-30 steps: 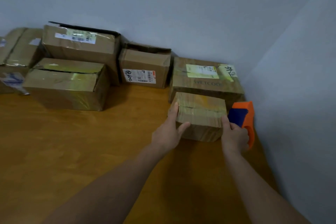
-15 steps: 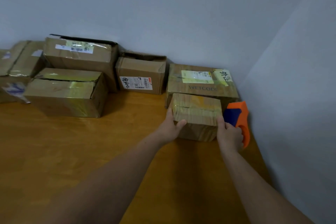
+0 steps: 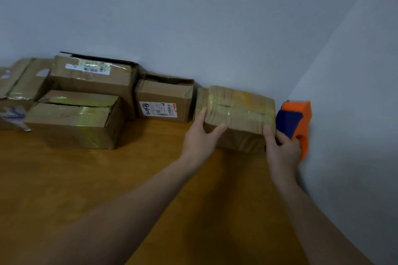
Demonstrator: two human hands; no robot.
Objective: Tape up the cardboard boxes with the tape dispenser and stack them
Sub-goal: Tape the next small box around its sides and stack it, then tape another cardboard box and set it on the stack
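Holding the small taped box (image 3: 239,114) at centre right of the frame, you reach both arms forward over the wooden table (image 3: 86,189).
- Left hand (image 3: 200,137): fingers straight along the box's left end, thumb spread on its front face. It presses flat, with no curl.
- Right hand (image 3: 282,146): one digit upright against the box's right front corner. The other fingers wrap the handle of the orange-and-blue tape dispenser (image 3: 297,118), just right of the box.
- Whether the box's underside touches the table cannot be told.

Other cartons, centre to left edge:
- Labelled box (image 3: 165,101): top flaps raised, contents hidden.
- Large box (image 3: 92,77): barcode label on top.
- Low box (image 3: 73,120): in front of the large box, flaps down under glossy tape.
- Far-left boxes (image 3: 19,84): taped.
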